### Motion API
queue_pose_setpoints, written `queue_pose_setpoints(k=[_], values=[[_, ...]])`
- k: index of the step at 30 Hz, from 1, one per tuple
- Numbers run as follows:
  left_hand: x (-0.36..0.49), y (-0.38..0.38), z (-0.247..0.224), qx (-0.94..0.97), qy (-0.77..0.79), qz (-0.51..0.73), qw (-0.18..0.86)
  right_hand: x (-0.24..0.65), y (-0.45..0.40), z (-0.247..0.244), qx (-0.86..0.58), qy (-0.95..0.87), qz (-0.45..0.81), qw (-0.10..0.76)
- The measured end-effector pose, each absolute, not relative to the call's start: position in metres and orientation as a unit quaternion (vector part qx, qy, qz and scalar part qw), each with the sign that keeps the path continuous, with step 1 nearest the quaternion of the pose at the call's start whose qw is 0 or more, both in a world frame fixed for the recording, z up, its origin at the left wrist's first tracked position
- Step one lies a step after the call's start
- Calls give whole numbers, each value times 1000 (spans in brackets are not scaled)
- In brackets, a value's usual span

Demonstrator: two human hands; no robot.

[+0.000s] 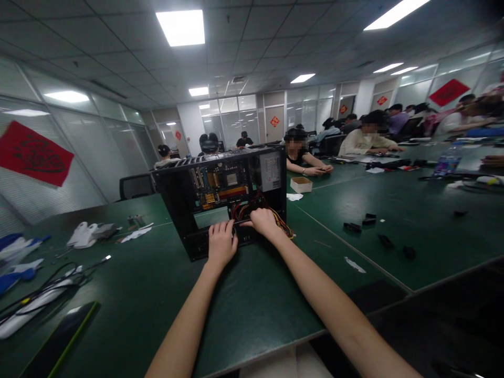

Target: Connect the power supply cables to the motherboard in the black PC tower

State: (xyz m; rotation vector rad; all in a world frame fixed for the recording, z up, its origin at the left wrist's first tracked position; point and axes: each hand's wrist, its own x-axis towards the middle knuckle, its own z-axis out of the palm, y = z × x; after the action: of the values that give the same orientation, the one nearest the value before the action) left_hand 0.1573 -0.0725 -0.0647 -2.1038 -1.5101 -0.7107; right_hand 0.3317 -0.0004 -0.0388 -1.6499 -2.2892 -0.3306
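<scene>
A black computer case [177, 223] stands on the green table in front of me with its side open. Inside it show a motherboard [231, 180], a labelled power supply [271, 170] and a bundle of coloured cables [281, 223]. My left hand [221, 244] rests at the lower front of the case, fingers bent over its frame. Close by on the right, my right hand [264, 221] is closed beside the cables, thumb side towards the left hand. Whatever lies between its fingers is too small and dark to make out.
Cables and a white power strip [39, 302] lie at left, near a dark green-edged flat object [59, 341]. Several small black parts [369, 219] are scattered to the right. Behind the case sit a small box [301, 184] and a person [301, 155]; other people work further back.
</scene>
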Motion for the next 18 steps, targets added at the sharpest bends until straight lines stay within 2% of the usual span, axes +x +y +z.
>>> queue_pose_setpoints(k=[18], values=[[156, -73, -64, -763, -543, -252, 243, 330, 1, -42, -565, -797, -126, 173]])
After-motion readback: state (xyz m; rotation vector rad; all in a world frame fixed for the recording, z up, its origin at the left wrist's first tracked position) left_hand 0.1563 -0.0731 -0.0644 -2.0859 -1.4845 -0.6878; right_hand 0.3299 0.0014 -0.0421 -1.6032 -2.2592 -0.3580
